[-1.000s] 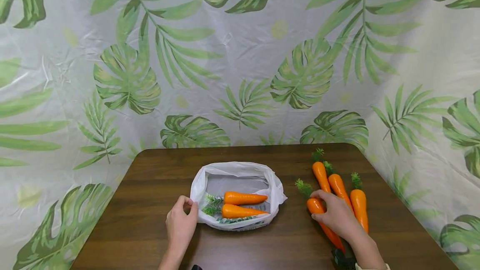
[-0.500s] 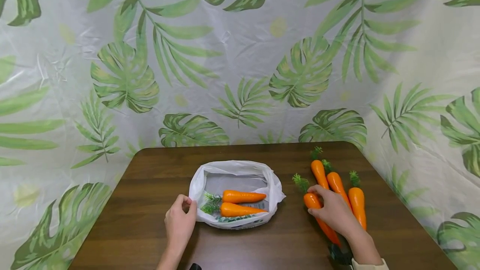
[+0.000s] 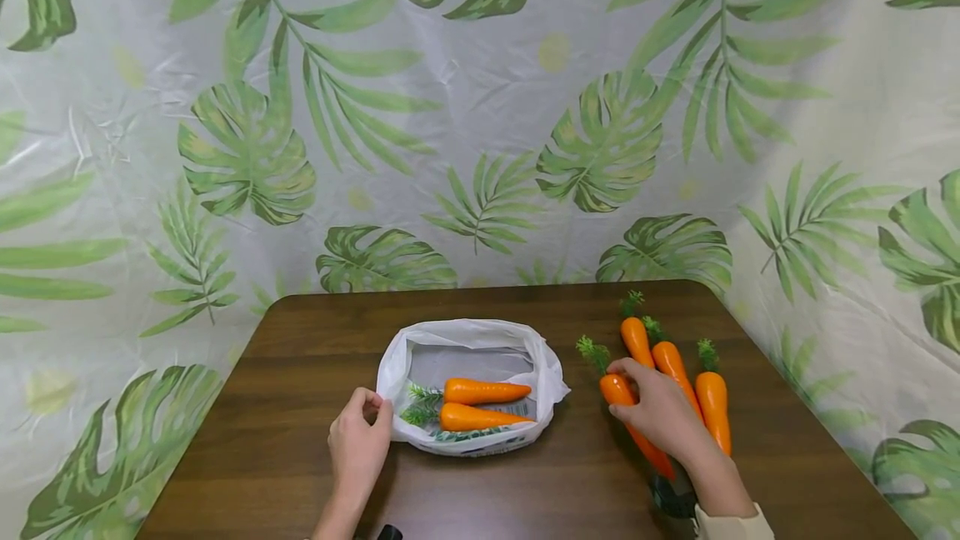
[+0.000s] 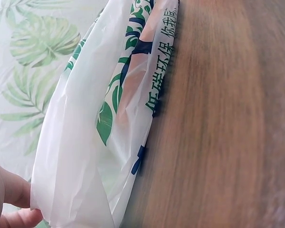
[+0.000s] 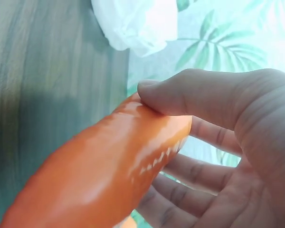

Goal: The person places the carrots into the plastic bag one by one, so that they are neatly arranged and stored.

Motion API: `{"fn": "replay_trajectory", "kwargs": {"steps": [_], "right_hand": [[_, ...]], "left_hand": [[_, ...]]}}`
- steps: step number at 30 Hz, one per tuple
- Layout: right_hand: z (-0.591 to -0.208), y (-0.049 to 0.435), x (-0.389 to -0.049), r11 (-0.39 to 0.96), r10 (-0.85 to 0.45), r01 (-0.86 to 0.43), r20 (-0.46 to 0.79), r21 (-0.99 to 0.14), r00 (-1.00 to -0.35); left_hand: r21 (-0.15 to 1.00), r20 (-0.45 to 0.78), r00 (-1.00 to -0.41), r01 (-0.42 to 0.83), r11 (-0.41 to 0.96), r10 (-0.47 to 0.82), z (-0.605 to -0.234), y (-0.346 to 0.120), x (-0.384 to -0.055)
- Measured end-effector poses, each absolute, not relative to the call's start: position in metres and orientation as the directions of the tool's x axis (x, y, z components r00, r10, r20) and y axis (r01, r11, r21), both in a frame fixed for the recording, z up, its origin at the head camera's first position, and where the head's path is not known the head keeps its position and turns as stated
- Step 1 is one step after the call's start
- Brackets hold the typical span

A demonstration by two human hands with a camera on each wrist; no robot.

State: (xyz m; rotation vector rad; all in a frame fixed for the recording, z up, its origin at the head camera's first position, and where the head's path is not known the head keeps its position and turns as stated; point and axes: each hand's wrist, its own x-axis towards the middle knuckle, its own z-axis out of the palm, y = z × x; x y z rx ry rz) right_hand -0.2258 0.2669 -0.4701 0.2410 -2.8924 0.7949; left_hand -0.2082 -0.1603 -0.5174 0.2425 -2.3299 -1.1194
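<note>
Carrot [image 5: 95, 166] in the right grip [image 3: 663, 413] coloured orange, white bag [image 4: 76, 133] at the left grip [image 3: 362, 444] printed green and navy, desk [image 3: 487, 498] grained brown, backdrop [image 3: 483, 119] patterned with green leaves

Your right hand [image 3: 660, 415] pinched an orange carrot [image 3: 647, 442] near its green top, its tip slanting toward the table's [image 3: 315, 340] near edge. Three more carrots [image 3: 712, 407] lay nearer the right edge. Your left hand [image 3: 360, 440] pinched the left side of an open white bag [image 3: 553, 373]; inside, two carrots [image 3: 483, 391] lay side by side, tops toward the left edge.
</note>
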Motion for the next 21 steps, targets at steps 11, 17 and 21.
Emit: {"fn": "replay_trajectory", "kwargs": {"steps": [11, 17, 21], "right_hand": [[-0.458, 0.255, -0.229, 0.854, -0.13, -0.215, 0.206, -0.474, -0.97], [-0.451, 0.247, -0.234, 0.851, -0.159, -0.256, 0.239, -0.459, -0.958], [-0.447, 0.242, -0.237, 0.856, -0.179, -0.279, 0.258, -0.435, -0.949]], "left_hand": [[0.763, 0.396, -0.837, 0.071, 0.643, -0.377, -0.52, -0.161, -0.209], [0.762, 0.395, -0.836, 0.067, 0.644, -0.38, -0.518, -0.16, -0.208], [0.765, 0.392, -0.836, 0.066, 0.641, -0.383, -0.517, -0.159, -0.207]]}}
